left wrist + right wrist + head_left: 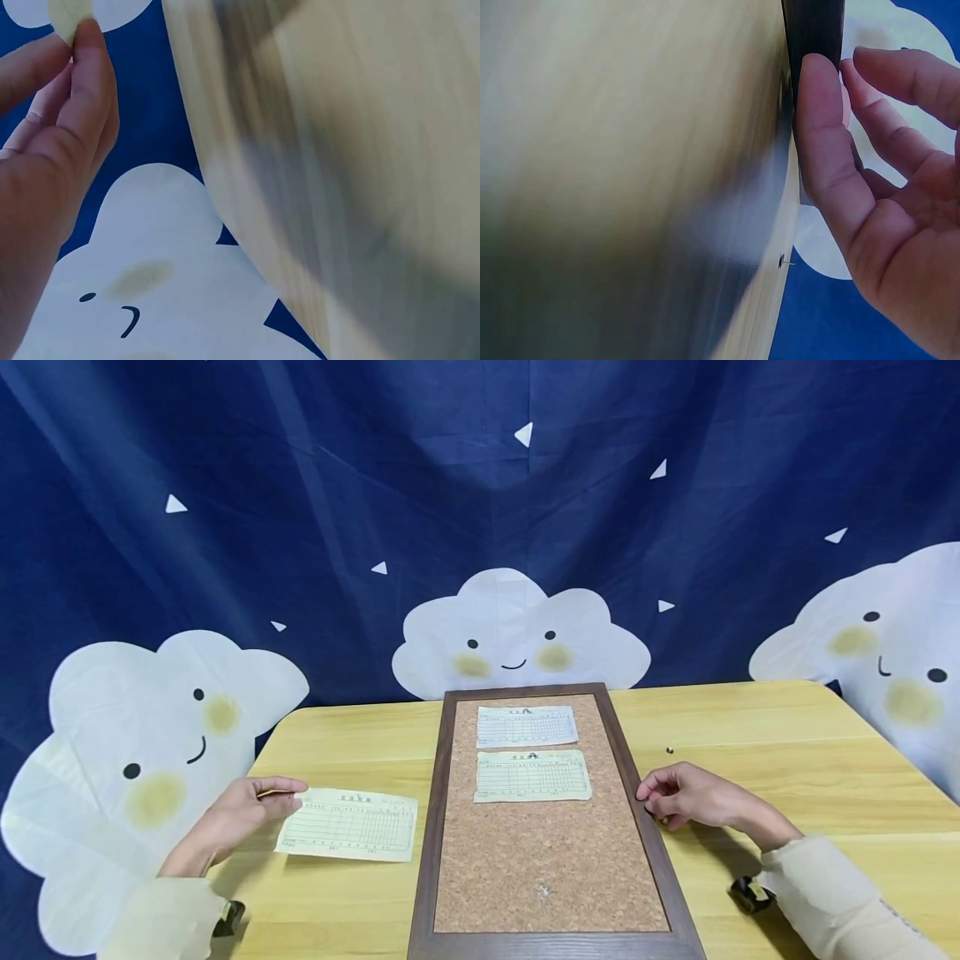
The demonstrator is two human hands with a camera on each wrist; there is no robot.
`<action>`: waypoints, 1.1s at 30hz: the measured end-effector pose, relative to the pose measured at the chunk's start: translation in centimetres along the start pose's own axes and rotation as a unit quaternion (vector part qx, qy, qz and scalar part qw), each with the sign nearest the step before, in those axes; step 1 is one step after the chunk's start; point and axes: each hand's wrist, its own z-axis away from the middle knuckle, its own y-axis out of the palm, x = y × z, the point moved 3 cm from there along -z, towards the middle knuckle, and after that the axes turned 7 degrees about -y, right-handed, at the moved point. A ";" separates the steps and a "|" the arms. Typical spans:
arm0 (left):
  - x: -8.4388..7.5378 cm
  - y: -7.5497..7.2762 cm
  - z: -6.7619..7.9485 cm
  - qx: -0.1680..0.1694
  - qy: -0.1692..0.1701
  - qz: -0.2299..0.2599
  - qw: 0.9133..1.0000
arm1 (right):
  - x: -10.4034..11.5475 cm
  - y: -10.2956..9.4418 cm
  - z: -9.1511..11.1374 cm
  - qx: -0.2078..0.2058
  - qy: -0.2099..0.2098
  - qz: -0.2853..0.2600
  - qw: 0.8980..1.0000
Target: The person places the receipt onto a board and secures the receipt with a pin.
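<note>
My left hand (238, 820) pinches a pale green printed slip (348, 827) by its left edge, over the table left of a framed cork board (547, 868). In the left wrist view, only a corner of the slip (69, 15) shows between thumb and fingertips. At the board's right side, my right hand (693, 795) grips the dark wooden frame (814, 30) with bent fingers, the thumb along its edge. Two slips are on the board: a whitish one (525, 731) on top and a pale green one (532, 781) below, each with a small dark mark at its upper edge.
A small thumbtack (670, 750) lies on the wooden table (757, 727), beyond my right hand. Behind the table hangs a dark blue curtain (337, 527) with white clouds. Dark devices are strapped at both wrists, such as the right wrist device (752, 895).
</note>
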 end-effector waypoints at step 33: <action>-2.9 0.2 0.7 0.036 0.079 0.144 0.986 | 0.0 -0.1 0.0 -0.009 0.013 0.000 1.000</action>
